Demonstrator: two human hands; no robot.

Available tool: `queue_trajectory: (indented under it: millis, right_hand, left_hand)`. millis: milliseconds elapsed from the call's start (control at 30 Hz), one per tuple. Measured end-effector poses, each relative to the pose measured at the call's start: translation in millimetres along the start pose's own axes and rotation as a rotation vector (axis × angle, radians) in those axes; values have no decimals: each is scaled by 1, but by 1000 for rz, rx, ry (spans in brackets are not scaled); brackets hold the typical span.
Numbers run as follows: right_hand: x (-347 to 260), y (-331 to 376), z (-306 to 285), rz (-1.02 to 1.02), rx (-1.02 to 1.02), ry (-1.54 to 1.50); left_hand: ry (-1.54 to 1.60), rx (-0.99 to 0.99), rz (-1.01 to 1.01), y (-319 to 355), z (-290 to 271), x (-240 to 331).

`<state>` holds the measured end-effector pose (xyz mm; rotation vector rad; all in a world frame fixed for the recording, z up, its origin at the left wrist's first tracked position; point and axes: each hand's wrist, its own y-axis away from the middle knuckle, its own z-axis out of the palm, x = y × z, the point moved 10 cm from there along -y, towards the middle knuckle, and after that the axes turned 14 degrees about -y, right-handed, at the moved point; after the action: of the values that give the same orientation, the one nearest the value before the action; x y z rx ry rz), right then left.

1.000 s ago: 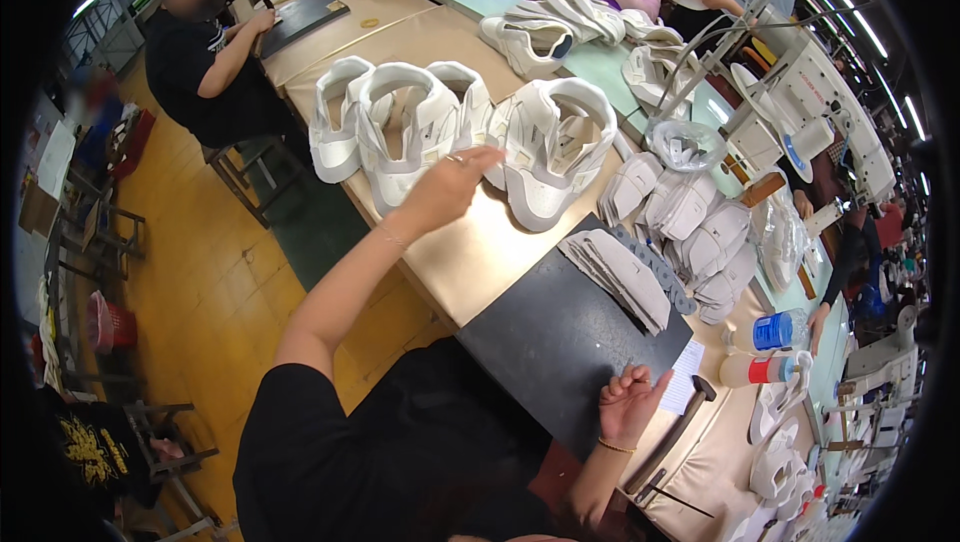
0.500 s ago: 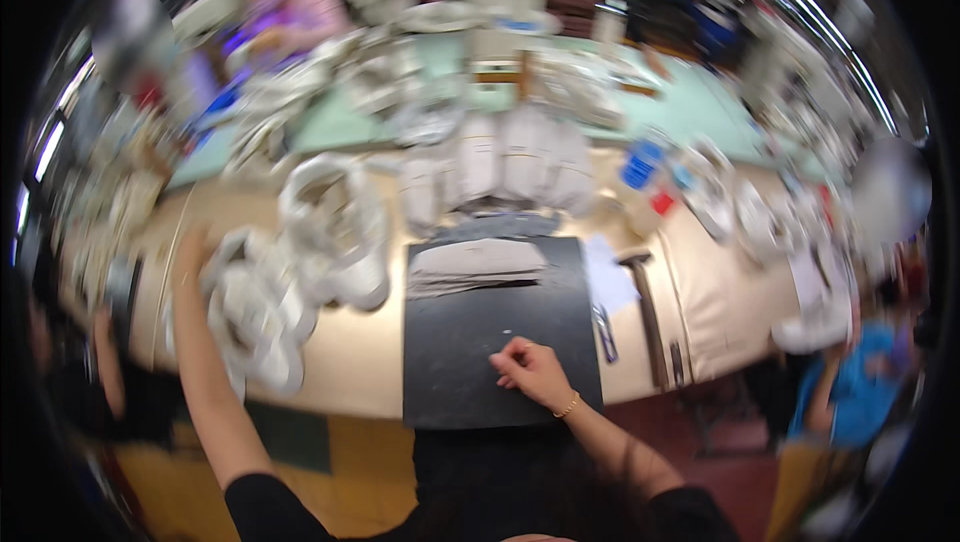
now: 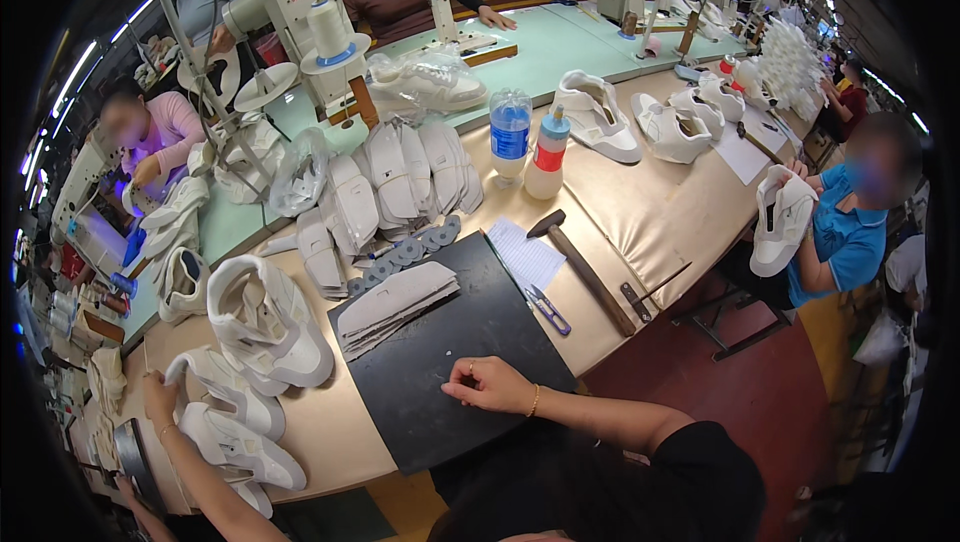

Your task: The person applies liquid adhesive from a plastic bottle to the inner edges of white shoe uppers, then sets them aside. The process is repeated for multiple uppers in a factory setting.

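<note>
My left hand [image 3: 160, 399] reaches to the far side of the white shoes at the left and is right beside the heel of one white shoe [image 3: 232, 394]. Its fingers are partly hidden, and whether they grip the shoe I cannot tell. Over the black mat [image 3: 440, 412], my right hand [image 3: 488, 385] is held with fingers curled and tips together; anything in them is too small to make out. A stack of light grey fabric pieces [image 3: 395, 307] lies on the mat's far part. Behind my left hand's shoes stands a larger white shoe [image 3: 268, 327].
Right of the mat are paper [image 3: 527, 254], thread snips [image 3: 549, 311], a hammer [image 3: 585, 277] and two bottles [image 3: 510, 137]. Beyond it lie bundled grey pieces [image 3: 400, 172] and grey discs [image 3: 410, 254]. Sewing machines [image 3: 320, 2] stand farther off. A person in blue [image 3: 835, 232] holds a shoe at right.
The view has swung and tilted, so the table now runs diagonally, and the blur has gone. My left hand remains by the shoes and my right hand remains curled over the mat.
</note>
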<state>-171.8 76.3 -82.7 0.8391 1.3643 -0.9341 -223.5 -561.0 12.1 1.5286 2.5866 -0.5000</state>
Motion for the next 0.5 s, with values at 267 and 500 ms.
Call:
queue_trajectory:
  millis: [267, 500]
  right_hand:
    - [-3, -1, 3, -91, -28, 78]
    - [0, -1, 1, -90, -26, 65]
  left_hand:
    - [-466, 438, -197, 43, -75, -10]
    - [-210, 849, -496, 98, -106, -49]
